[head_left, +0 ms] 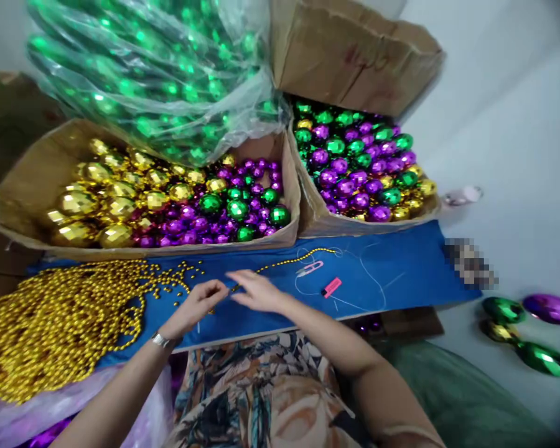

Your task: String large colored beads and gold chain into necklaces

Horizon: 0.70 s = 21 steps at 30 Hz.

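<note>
A thin string of gold beads [295, 261] curves across the blue cloth [266, 317] and passes under my right hand [257, 292]. My right hand has its fingers stretched and apart, over the beads. Just to its left, my left hand [204, 298] is closed in a pinch at the near end of the bead string; its exact hold is partly hidden by the fingers. White thread [383, 292] trails from the far end in loose loops. Beside the thread lie pink-handled thread snips [311, 269] and a pink lighter-like piece with a black end [332, 287].
Gold bead strands [60, 323] are heaped at the left, with loose beads nearby. Behind stand a wide carton [177, 251] and a right carton [315, 214] of shiny gold, purple and green beads. A clear bag of green beads [158, 74] overhangs them. Large beads [544, 358] hang right.
</note>
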Available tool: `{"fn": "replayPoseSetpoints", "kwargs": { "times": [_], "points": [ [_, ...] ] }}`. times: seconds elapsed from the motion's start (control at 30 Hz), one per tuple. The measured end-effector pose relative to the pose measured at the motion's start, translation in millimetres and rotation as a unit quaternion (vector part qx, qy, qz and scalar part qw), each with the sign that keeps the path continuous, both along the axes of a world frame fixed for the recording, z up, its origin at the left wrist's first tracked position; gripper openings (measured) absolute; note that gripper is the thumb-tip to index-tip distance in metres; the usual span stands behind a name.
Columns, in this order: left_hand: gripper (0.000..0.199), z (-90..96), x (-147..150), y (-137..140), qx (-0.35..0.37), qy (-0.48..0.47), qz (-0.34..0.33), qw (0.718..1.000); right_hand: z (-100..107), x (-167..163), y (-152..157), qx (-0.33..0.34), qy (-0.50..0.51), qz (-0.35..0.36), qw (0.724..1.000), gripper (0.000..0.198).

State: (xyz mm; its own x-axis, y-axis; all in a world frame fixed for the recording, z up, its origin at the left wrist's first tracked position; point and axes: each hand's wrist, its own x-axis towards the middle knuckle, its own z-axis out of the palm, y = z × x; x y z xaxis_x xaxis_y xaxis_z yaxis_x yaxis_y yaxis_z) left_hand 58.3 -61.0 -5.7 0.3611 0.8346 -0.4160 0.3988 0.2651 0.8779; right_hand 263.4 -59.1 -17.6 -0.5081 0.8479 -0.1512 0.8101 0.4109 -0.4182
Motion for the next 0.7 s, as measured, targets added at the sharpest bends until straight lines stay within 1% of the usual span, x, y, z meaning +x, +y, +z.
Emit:
{"fn": "replayPoseSetpoints", "kwargs": {
  "times": [0.03,0.07,0.1,0.13,0.17,0.23,0.3,0.33,0.43,0.53,0.63,0.7],
  "points": [
    [0.036,1.9,-5.0,-0.5,-0.002,0.005,-0.01,1.0,-0.8,-17.1,-0.1,-0.006,0.004,0.024,1.0,0.04],
    [0.036,3.2,-13.3,-0.4,0.002,0.017,-0.017,1.0,-1.7,-24.5,1.4,-0.016,-0.003,0.038,0.999,0.03],
    [0.037,3.7,-24.6,0.1,0.013,0.035,-0.02,0.999,-2.8,-21.9,4.3,-0.021,-0.016,0.038,0.999,0.025],
    [0.038,3.5,-38.4,0.8,0.03,0.057,-0.024,0.998,-3.8,-9.6,7.9,-0.026,-0.034,0.027,0.999,0.026],
    [0.039,2.5,-53.7,1.4,0.046,0.077,-0.024,0.996,-4.3,11.1,11.9,-0.03,-0.057,0.01,0.998,0.029],
    [0.04,-1.1,-84.3,1.2,0.057,0.107,-0.02,0.992,-3.8,69.5,20.1,-0.035,-0.112,-0.039,0.992,0.032],
    [0.045,-5.4,-107.5,-0.2,0.06,0.134,0.013,0.989,-0.8,135.9,27.0,-0.038,-0.167,-0.096,0.981,0.03],
    [0.048,-7.1,-114.5,-0.8,0.058,0.143,0.032,0.987,1.4,167.6,29.1,-0.04,-0.194,-0.127,0.972,0.029],
    [0.058,-8.9,-119.0,0.4,0.047,0.158,0.07,0.984,9.4,246.8,27.0,-0.039,-0.255,-0.208,0.944,0.031],
    [0.064,-5.8,-112.5,5.6,0.051,0.177,0.108,0.977,18.7,303.3,13.7,-0.032,-0.303,-0.293,0.906,0.026],
    [0.069,-0.6,-104.1,10.2,0.082,0.206,0.176,0.959,26.5,338.6,-0.8,-0.021,-0.337,-0.372,0.865,0.029],
    [0.072,3.3,-94.1,11.0,0.094,0.216,0.172,0.957,27.0,345.9,-6.9,-0.014,-0.343,-0.392,0.853,0.032]
  ]
}}
